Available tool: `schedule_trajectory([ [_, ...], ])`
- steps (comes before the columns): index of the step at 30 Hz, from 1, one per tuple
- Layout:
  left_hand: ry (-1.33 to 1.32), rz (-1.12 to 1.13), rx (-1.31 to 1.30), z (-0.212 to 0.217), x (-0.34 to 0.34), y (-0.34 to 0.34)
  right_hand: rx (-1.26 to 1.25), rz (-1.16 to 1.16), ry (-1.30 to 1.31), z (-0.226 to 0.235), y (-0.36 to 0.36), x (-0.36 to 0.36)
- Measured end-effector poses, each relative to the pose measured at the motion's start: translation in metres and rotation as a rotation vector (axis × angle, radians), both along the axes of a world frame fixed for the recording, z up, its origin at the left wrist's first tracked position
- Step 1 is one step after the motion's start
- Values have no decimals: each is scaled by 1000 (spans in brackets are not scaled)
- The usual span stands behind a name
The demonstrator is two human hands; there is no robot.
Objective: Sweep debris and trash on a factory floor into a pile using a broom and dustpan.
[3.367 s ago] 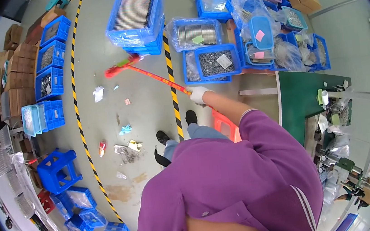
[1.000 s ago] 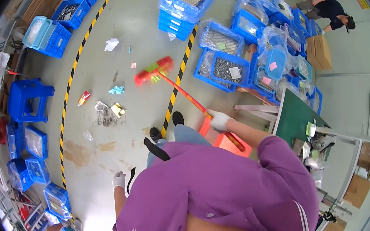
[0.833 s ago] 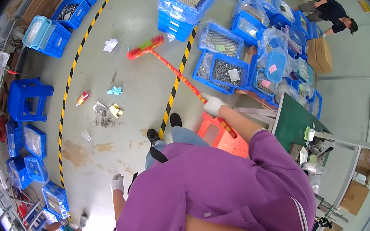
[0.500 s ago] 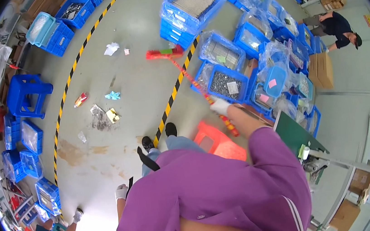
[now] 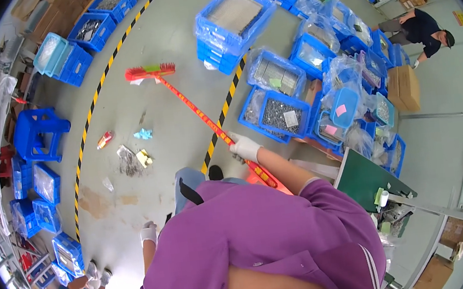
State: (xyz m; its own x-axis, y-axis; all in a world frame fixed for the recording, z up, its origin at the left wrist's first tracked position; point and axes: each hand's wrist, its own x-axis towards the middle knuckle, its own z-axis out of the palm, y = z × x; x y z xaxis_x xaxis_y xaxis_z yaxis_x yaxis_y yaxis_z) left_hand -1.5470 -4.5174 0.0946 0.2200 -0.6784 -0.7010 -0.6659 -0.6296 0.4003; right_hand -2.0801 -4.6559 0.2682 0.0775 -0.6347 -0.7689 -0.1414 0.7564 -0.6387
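Note:
My right hand [image 5: 245, 147], in a white glove, is shut on the red handle of a broom [image 5: 190, 104]. The broom's head [image 5: 150, 71], red and green with red bristles, rests on the floor ahead, with bits of white paper [image 5: 136, 82] at its edge. My left hand [image 5: 148, 232], also gloved, hangs low at my left side, fingers curled, with nothing visible in it. Litter lies on the floor left of the handle: a red wrapper [image 5: 104, 139], a crumpled blue piece [image 5: 143, 134], a yellow scrap [image 5: 143, 158] and clear plastic [image 5: 108, 184].
Blue crates [image 5: 234, 21] with bagged parts crowd the right side; more crates [image 5: 94, 31] line the left beside a blue stool [image 5: 42, 134]. Yellow-black tape [image 5: 78, 173] edges the aisle. An orange-red plastic thing [image 5: 258, 177] is mostly hidden by my arm. Two other people are around.
The broom head has moved left across the floor, and white paper is now against it. My right hand has come left and nearer my body. The person at lower left has shifted.

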Motion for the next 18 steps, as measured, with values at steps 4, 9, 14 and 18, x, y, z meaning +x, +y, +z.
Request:
schedule_trajectory([
  [4,-178,-201,154,-39,-11,-26,80,-60,-107,9,-37,-9],
  [9,216,147,154,-36,-77,-145,340,-361,-494,-7,-143,-15],
  [14,155,-382,-394,113,-212,-345,155,-390,-595,59,-243,28],
  [18,260,-499,-759,143,-272,-444,113,-171,-805,89,-287,117],
])
